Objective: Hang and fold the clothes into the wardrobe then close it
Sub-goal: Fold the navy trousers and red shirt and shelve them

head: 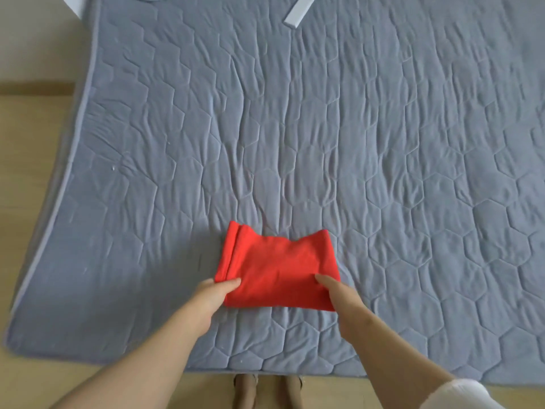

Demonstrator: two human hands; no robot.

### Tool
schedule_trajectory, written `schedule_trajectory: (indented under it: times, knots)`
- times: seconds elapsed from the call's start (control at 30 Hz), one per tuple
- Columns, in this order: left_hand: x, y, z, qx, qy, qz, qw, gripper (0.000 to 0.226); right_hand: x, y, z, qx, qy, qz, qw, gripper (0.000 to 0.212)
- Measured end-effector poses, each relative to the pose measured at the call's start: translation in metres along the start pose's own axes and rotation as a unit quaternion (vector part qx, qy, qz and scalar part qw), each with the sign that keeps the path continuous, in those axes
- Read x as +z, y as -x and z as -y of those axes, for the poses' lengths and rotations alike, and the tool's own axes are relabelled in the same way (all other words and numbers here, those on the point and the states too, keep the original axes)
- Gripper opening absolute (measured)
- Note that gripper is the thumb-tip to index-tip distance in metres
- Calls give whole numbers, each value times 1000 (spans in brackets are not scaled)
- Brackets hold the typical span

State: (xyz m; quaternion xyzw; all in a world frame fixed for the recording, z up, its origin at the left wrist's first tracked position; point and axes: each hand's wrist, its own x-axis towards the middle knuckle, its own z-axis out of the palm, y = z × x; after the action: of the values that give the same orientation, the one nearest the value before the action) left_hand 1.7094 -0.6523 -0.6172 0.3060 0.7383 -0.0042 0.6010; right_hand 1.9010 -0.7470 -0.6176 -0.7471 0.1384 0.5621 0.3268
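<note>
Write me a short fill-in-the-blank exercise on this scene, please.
1. The garment is ____ in colour.
2. It lies ____, not spread out, on the quilted bed cover.
3. The left hand holds its ____ near corner, the right hand the other.
Missing words: red; folded; left.

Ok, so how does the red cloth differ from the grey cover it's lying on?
The red cloth is small and folded; the grey cover is large and spread flat. The red cloth is plain and fairly smooth; the grey cover is quilted in hexagons and wrinkled. The left hand and right hand grip the red cloth, not the grey cover. Both are fabric.
</note>
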Motion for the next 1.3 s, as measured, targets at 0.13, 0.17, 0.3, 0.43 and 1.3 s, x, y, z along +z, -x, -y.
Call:
schedule_trajectory:
  times: [0.13, 0.17, 0.3, 0.43, 1.3]
  knots:
    - [5, -3, 56, -70, -59, -2, 996, 32, -6, -12, -53, 63, 31, -23, 997, 41]
    - [6, -4, 62, -76, -55, -1, 996, 37, -6, -14, -60, 68, 41, -22, 997, 40]
    - [13, -24, 66, -29, -98, -7, 995, 57, -3, -36, -68, 45, 80, -47, 995, 40]
    - [29, -46, 50, 26, -104, -23, 994, 70, 5, -59, -65, -13, 134, -83, 987, 61]
    - [-123, 192, -173, 203, 207, -12, 957, 28, 53, 228, 179, -278, 27, 97, 955, 17]
